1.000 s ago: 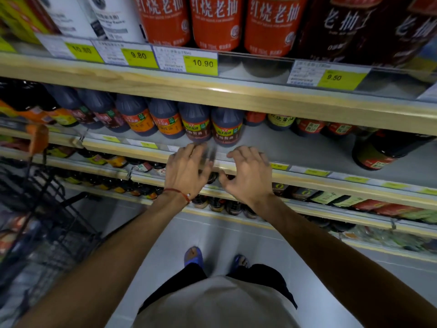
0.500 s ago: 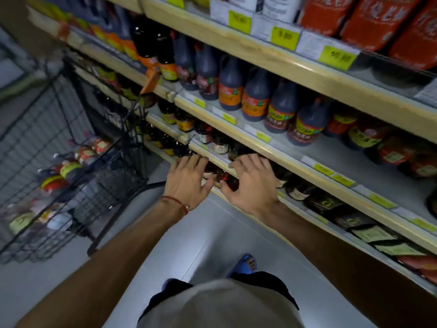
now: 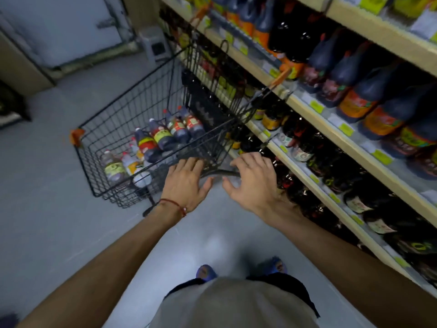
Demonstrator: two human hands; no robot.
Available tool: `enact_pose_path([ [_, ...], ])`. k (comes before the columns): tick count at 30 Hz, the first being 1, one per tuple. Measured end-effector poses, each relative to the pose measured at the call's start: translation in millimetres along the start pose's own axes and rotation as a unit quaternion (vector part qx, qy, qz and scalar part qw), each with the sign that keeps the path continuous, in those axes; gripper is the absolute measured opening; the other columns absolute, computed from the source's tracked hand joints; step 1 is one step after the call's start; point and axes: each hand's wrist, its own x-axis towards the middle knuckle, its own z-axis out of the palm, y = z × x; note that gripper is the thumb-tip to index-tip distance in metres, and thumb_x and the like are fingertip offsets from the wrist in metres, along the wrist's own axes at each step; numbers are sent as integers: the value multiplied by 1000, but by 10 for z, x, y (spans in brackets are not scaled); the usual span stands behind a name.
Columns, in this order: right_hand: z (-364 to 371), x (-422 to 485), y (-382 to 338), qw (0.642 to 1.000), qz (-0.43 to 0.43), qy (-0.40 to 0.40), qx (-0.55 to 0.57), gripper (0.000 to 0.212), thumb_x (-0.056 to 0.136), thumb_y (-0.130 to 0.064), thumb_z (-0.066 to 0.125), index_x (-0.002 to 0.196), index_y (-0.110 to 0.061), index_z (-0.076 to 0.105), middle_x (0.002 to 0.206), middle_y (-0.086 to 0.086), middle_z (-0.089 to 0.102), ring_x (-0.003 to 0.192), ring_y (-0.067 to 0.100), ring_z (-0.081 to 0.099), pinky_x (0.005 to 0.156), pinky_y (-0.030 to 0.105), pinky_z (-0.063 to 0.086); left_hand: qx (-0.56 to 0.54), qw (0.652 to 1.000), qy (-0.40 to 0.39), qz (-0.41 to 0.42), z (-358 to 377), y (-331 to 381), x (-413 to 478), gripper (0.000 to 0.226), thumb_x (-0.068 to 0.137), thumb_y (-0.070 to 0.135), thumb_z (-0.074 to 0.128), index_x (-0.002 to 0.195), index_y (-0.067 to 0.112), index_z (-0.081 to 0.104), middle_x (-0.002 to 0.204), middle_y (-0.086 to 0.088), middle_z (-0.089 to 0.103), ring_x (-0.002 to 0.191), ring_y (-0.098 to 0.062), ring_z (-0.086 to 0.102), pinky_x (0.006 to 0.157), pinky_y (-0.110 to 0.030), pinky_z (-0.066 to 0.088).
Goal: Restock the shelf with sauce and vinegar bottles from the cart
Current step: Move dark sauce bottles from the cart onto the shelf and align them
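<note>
The wire cart (image 3: 123, 100) stands on the grey floor (image 3: 47, 221), one side close against the shelf unit (image 3: 305, 108). Inside the cart, dark sauce bottles (image 3: 163, 138) lie side by side along the basket bottom. Paler bottles (image 3: 128, 162) lie next to them toward the cart's near wall. The left hand (image 3: 186, 183) is at that near wall, palm down, fingers spread, holding nothing; contact with the wire cannot be confirmed. The right hand (image 3: 253, 183) is beside the cart's near corner on the shelf side, fingers spread and slightly bent, empty. All bottles in the cart lie beyond the near wall, apart from both hands. A red cord bracelet (image 3: 175, 205) circles the left wrist.
</note>
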Motion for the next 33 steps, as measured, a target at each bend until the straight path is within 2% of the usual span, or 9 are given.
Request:
enact_pose_path([
  [5, 207, 385, -615, 999, -44, 9, 27, 44, 84, -52, 57, 105, -17, 72, 105, 0, 69, 107, 25, 59, 93, 41, 44, 9, 999, -4, -43, -107, -683, -116, 56, 96, 58, 37, 122, 13, 57, 114, -8, 59, 101, -32, 56, 85, -44, 48],
  [12, 664, 1105, -998, 994, -99, -27, 38, 46, 82, -53, 55, 103, -16, 72, 104, 1, 68, 106, 26, 58, 91, 42, 44, 8, 995, 10, -101, -92, -1420, 42, 51, 97, 58, 39, 127, 19, 54, 119, -4, 60, 108, -28, 56, 93, -44, 45],
  [18, 1178, 2001, -1142, 982, -172, -62, 39, 46, 84, -52, 54, 105, -15, 72, 106, 1, 67, 106, 25, 58, 89, 39, 44, -1, 986, 0, -168, 40, -2022, 603, 51, 96, 57, 37, 123, 18, 55, 120, -6, 61, 110, -30, 58, 97, -48, 46],
  [22, 1394, 2641, -1161, 975, -194, -108, 32, 43, 86, -53, 54, 106, -18, 69, 106, -1, 65, 105, 22, 56, 89, 39, 43, -22, 977, -34, -208, 151, -2280, 1018, 55, 97, 61, 30, 127, 20, 51, 124, -5, 59, 114, -28, 55, 104, -49, 40],
  [25, 1553, 3049, -1169, 968, -210, -135, 38, 43, 85, -54, 52, 106, -20, 68, 107, -3, 64, 105, 21, 54, 91, 39, 43, -56, 967, -42, -245, 239, -2424, 1283, 56, 95, 60, 28, 123, 19, 54, 121, -6, 61, 111, -29, 57, 100, -48, 45],
  [30, 1948, 3476, -1199, 965, -174, -190, 56, 46, 85, -56, 50, 110, -21, 68, 111, -3, 63, 112, 21, 51, 97, 40, 43, -108, 937, -67, -324, 509, -2653, 1550, 56, 92, 60, 29, 122, 20, 54, 115, -3, 60, 108, -27, 54, 92, -47, 48],
  [33, 2212, 3587, -1237, 966, -135, -204, 79, 48, 84, -54, 51, 114, -21, 68, 115, -3, 65, 115, 23, 53, 94, 42, 45, -133, 920, -89, -357, 744, -2815, 1646, 58, 91, 58, 30, 123, 17, 55, 116, -5, 60, 109, -30, 55, 91, -48, 48],
])
